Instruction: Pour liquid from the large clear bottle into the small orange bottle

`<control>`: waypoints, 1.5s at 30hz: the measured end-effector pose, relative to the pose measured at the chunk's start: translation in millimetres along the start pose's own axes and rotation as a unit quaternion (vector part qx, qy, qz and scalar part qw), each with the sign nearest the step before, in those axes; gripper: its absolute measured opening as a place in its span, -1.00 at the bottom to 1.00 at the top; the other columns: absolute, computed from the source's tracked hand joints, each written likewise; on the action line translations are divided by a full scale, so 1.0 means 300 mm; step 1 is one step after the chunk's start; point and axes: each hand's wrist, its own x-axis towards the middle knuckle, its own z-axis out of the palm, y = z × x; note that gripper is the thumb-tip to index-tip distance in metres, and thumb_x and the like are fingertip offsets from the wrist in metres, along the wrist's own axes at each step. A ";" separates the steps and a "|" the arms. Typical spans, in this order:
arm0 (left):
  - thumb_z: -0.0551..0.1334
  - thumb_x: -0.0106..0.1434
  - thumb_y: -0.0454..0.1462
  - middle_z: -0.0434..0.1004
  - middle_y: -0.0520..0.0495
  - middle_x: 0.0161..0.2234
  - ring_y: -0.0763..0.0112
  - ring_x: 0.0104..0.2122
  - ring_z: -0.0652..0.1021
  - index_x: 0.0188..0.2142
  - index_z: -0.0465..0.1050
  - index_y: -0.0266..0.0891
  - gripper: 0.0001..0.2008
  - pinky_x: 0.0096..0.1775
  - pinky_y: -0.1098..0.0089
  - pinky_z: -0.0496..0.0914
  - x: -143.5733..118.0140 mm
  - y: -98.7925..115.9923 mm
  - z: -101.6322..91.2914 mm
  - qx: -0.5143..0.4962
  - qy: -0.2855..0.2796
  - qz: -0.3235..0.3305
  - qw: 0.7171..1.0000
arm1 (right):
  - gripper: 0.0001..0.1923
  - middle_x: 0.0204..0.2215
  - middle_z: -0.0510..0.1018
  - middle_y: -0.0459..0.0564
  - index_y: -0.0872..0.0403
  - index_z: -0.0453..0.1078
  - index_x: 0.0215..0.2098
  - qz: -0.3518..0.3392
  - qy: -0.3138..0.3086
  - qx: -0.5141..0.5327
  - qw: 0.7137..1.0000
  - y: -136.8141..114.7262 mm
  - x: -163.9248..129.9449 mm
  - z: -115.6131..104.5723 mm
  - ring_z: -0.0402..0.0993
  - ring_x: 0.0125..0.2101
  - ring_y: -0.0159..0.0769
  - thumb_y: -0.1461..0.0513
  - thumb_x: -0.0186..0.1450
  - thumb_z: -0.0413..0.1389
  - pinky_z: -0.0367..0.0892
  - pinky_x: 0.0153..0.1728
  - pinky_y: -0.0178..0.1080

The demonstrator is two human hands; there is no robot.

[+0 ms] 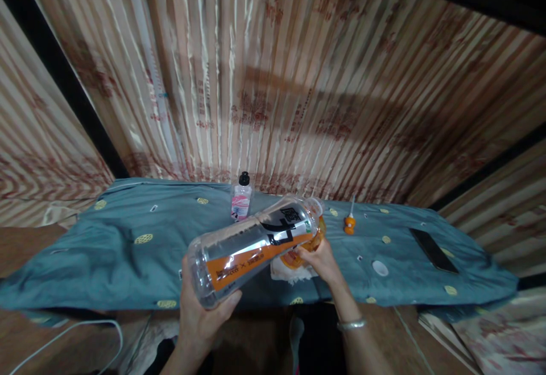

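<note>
My left hand (205, 312) grips the base of a large clear plastic bottle (256, 250) with an orange and black label. The bottle lies tilted across the middle of the view, its neck pointing right and away from me. Beyond its neck, my right hand (318, 258) is closed around an amber-orange bottle (294, 259), mostly hidden by the clear bottle and my fingers. The two bottles' mouths are close together; whether they touch I cannot tell. Beneath the amber bottle is a crumpled white tissue (294, 274). Any liquid inside the clear bottle cannot be made out.
A teal patterned cloth (162, 272) covers the low surface. On it stand a small black-capped bottle (241, 200) and an orange pump top (350, 225) with a clear tube. Farther right lie a white round cap (380, 268) and a dark phone (434, 250). Striped curtains (273, 79) hang behind.
</note>
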 end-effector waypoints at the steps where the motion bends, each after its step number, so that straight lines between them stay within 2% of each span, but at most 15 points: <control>1: 0.43 -0.05 0.13 0.53 -0.21 -0.02 0.00 -0.04 0.58 0.19 0.27 -0.22 -0.10 0.07 0.03 0.44 0.001 0.000 0.000 0.002 0.003 -0.001 1.000 | -0.53 -0.28 0.74 0.00 -0.01 0.42 -0.32 -0.002 0.001 0.002 1.000 0.001 0.000 0.000 0.69 -0.21 0.00 0.11 -0.16 0.44 0.58 -0.08 -0.02; 7: 0.44 -0.06 0.11 0.55 -0.17 -0.09 0.06 -0.09 0.60 0.14 0.33 -0.24 -0.15 0.01 0.10 0.48 0.002 0.010 0.001 0.008 0.005 0.013 1.000 | -0.53 -0.28 0.74 0.00 -0.01 0.42 -0.32 -0.009 -0.003 -0.004 1.000 0.005 0.001 -0.001 0.69 -0.21 0.00 0.10 -0.15 0.45 0.58 -0.10 -0.03; 13: 0.45 -0.05 0.09 0.55 -0.20 -0.03 0.03 -0.07 0.60 0.19 0.29 -0.22 -0.12 0.03 0.07 0.47 0.000 0.009 0.001 -0.005 0.003 0.008 1.000 | -0.51 -0.27 0.73 0.04 0.00 0.43 -0.31 0.000 0.003 -0.007 1.000 0.009 0.001 -0.003 0.69 -0.20 0.05 0.10 -0.16 0.46 0.58 -0.09 0.02; 23: 0.47 -0.08 0.06 0.54 -0.23 0.01 -0.01 -0.03 0.60 0.22 0.25 -0.23 -0.07 0.04 0.04 0.49 0.012 -0.004 -0.013 -0.006 -0.013 0.000 1.000 | -0.50 -0.26 0.74 0.02 -0.01 0.45 -0.28 -0.013 0.000 -0.014 1.000 0.018 0.002 -0.007 0.69 -0.21 0.02 0.07 -0.14 0.47 0.59 -0.11 -0.02; 34: 0.45 -0.09 0.13 0.56 -0.17 -0.06 0.04 -0.09 0.63 0.08 0.35 -0.20 -0.18 -0.03 0.11 0.53 -0.004 0.033 0.010 -0.008 0.003 -0.003 1.000 | -0.49 -0.27 0.74 0.04 0.02 0.44 -0.27 -0.003 -0.002 -0.013 1.000 0.031 0.004 -0.012 0.70 -0.25 0.00 0.08 -0.13 0.47 0.59 -0.12 -0.01; 38: 0.47 -0.10 0.09 0.58 -0.18 -0.08 0.03 -0.11 0.64 0.11 0.33 -0.21 -0.16 -0.06 0.11 0.55 0.011 0.007 -0.009 -0.010 -0.009 -0.005 1.000 | -0.46 -0.26 0.74 0.06 0.03 0.46 -0.26 -0.012 -0.004 -0.015 1.000 0.040 0.006 -0.015 0.70 -0.24 0.02 0.04 -0.13 0.48 0.59 -0.13 0.00; 41: 0.51 -0.13 -0.01 0.59 -0.20 -0.08 0.00 -0.12 0.65 0.10 0.32 -0.22 -0.16 -0.07 0.09 0.56 0.026 -0.023 -0.032 -0.001 -0.053 0.003 0.999 | -0.45 -0.27 0.74 0.06 0.01 0.46 -0.28 -0.010 -0.007 -0.010 1.000 0.035 0.006 -0.010 0.70 -0.24 0.04 0.00 -0.16 0.49 0.60 -0.15 0.00; 45: 0.48 -0.06 -0.03 0.57 -0.23 -0.03 0.00 -0.07 0.64 0.07 0.34 -0.23 -0.26 -0.01 0.07 0.54 0.030 -0.040 -0.044 0.000 -0.052 0.008 0.999 | -0.44 -0.27 0.74 0.07 0.02 0.45 -0.29 -0.013 -0.003 -0.007 1.000 0.025 0.005 -0.005 0.70 -0.23 0.04 0.00 -0.17 0.49 0.59 -0.13 0.00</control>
